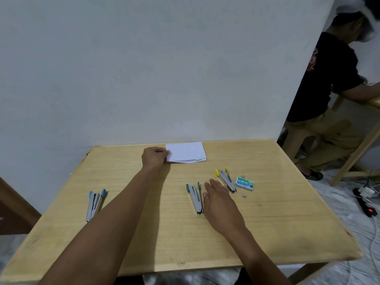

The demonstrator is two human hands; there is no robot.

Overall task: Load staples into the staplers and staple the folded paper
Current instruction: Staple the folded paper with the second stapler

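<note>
A folded white paper (186, 152) lies near the far edge of the wooden table (144, 233). My left hand (154, 158) pinches its left edge. Three staplers lie opened on the table: a blue one (95, 203) at the left, a teal one (195, 199) in the middle, a yellow one (226, 179) to the right. My right hand (219, 197) rests flat on the table between the teal and yellow staplers, fingers straight, holding nothing. A small green staple box (244, 183) sits right of the yellow stapler, with small grey staple strips (244, 195) beside it.
A white wall stands right behind the table. Another person (329, 89) sits at a second table to the far right. A power strip (368, 206) and cables lie on the floor at the right. A brown piece of furniture (12, 208) stands at the left.
</note>
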